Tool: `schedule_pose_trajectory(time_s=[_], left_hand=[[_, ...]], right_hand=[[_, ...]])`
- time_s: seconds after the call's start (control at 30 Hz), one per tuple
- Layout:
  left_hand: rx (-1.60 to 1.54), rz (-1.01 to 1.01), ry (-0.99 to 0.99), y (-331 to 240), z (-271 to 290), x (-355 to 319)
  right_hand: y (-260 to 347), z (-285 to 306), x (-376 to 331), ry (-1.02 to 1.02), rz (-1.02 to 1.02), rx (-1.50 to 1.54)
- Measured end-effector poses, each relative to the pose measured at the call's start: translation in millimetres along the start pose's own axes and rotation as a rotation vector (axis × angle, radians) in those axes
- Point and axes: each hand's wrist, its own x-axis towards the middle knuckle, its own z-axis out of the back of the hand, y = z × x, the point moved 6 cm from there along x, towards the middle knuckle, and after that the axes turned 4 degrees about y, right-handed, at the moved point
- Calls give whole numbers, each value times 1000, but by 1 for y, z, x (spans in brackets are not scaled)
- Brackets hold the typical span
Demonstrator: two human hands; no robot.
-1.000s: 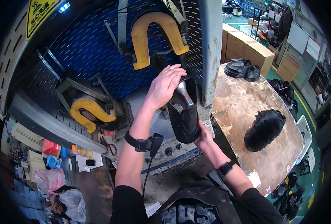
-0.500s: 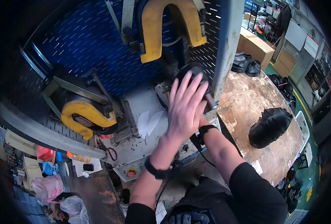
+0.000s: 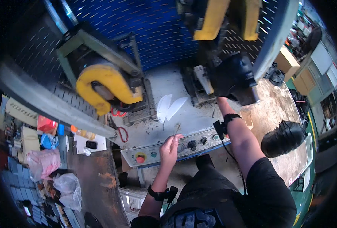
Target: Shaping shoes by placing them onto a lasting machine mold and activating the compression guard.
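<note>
Clamps, two, yellow and curved, are standing above the counter's left and right edges. Two white pieces are lying mid-counter; one red button is sitting at the front left corner. One black shoe, near the right edge, is covering the right hand's fingers; its grip I cannot tell. Left hand is hovering at the front edge, fingers together; whether gripping anything, I cannot tell.

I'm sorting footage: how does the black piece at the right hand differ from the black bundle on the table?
The black piece looks mostly smooth; the black bundle is heavily ridged. The piece hides most of the right hand; the bundle lies on the table. Both are black.
</note>
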Motion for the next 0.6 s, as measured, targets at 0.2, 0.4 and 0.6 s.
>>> schedule_pose_trajectory(time_s=[0.2,0.4,0.6], left_hand=[[-156,9,-140,13,47,-1],[-179,-181,-562,-44,123,19],[654,-66,-584,-82,158,58]], right_hand=[[-1,-28,-1,142,-59,31],[2,-58,16,198,-104,33],[-8,-52,-6,157,-121,18]])
